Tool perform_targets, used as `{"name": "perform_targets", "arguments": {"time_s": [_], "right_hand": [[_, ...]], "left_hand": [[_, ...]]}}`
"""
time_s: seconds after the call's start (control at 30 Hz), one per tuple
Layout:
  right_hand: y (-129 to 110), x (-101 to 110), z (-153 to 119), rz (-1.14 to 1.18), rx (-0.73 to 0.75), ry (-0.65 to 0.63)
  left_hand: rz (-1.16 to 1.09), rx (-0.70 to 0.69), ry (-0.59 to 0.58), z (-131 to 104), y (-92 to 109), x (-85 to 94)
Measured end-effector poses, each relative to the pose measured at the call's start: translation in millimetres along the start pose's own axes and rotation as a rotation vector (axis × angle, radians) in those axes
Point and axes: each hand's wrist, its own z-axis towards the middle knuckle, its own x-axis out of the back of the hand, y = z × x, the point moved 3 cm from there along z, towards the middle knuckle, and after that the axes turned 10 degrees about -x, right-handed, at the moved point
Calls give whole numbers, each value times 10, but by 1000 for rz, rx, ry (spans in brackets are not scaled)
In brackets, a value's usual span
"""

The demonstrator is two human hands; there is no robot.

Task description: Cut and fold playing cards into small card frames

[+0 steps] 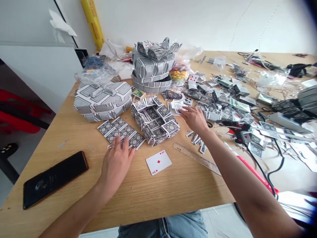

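My left hand (117,162) lies with fingers spread at the near edge of a flat woven card panel (121,130). My right hand (194,119) reaches to a small pile of playing cards (177,105); its fingertips touch the pile, and whether they pinch a card is too small to tell. Between the hands stands an open box woven from cards (155,120). An ace of diamonds (158,162) lies face up on the wooden table (138,195). A lidded card box (104,100) sits behind the panel, with stacked woven boxes (153,66) farther back.
A black phone (55,178) lies at the left. Right of the ace are a clear ruler (195,158) and small card strips (198,141). A glue gun (236,127) with a black cable rests beyond my right forearm. Many loose folded cards (223,96) cover the right side.
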Motion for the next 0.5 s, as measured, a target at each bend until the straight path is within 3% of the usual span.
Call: {"name": "perform_targets", "arguments": {"time_s": [0.1,0.17,0.33,0.5], "right_hand": [[-46,148,-28,15,-9,50],[-72,285,-58,57,-16,107],[-159,721,-286,293,-44,272],[-336,1137,-856,348,-22,455]], "left_hand": [[-183,-275,219,-9,206,53],[-306,-420,247,-50,373,49],[-390,-529,67,-214,668,-178],[-369,-532,-3,-305,721,-353]]}}
